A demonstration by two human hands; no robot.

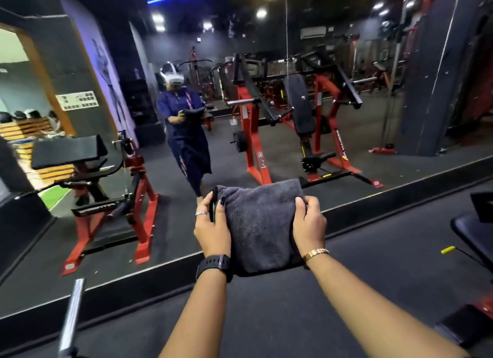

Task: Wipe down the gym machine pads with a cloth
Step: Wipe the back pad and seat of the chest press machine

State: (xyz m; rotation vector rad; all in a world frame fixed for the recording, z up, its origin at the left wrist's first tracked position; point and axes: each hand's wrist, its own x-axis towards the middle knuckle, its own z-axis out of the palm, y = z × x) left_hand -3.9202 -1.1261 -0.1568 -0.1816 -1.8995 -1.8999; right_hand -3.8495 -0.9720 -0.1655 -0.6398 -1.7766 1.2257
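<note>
In front of the mirror (386,133), you hold the folded cloth (262,224) up, with your left hand (212,224) and right hand (309,224) each clamped on a side edge. No pad is wiped yet; you seem to be readying the cloth. Next, carry it to the pad (470,232) right of the mirror's base and press flat. Lettering on the red frame (252,144) in the mirror is reversed and unreadable.

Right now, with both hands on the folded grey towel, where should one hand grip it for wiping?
Probably its right edge, from the right, as the right hand does: thumb on top, fingers curled round. The grey towel is folded into a thick flat pad, so an edge grip leaves its broad face free.
</note>
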